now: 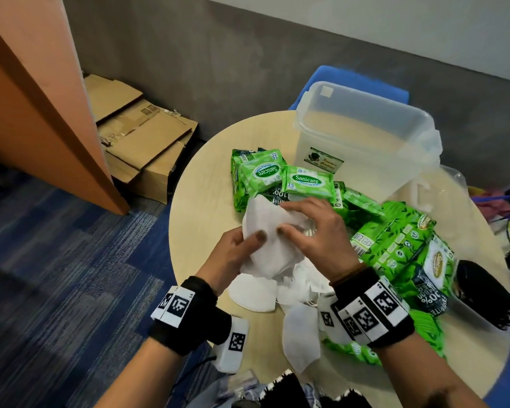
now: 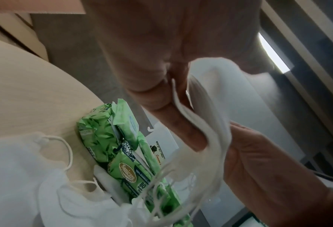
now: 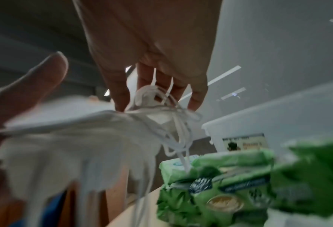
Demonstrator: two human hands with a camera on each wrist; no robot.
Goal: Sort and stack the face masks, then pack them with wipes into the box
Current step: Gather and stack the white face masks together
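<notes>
Here, on a round table (image 1: 200, 201), item by item.

Masks (image 1: 265, 231): a small sheaf of white masks held up above the table top between both hands. The left hand (image 1: 236, 251) grips its near edge, thumb on top and fingers curled beneath. The right hand (image 1: 315, 231) lies over the far side, fingers bent down onto the sheaf; from the right wrist view the fingertips (image 3: 118, 101) pinch the bunched ear loops (image 3: 173, 122), which hang in a tangle. From the left wrist view several mask edges (image 2: 206, 138) show layered together between thumb and fingers.

Loose masks (image 1: 277, 293): more white ones lying in a heap on the table directly under the hands, one further (image 1: 299, 337) toward the near edge (loops trailing).

Wipes: two small green packs (image 1: 306, 181) side by side beyond the hands, just in front of the box; a larger spread of green packs (image 1: 401, 245) to the right of the hands, overlapping one another.

Box (image 1: 365, 136): clear plastic, open, standing upright at the far side of the table, with a small label on its near wall. How much lies in it cannot be told.

Black masks (image 1: 483, 293): a dark stack at the right edge, resting in a clear tray.

Beyond the table: flattened cardboard (image 1: 142, 136) on the floor against the wall, a blue chair (image 1: 365, 81) behind the box.
</notes>
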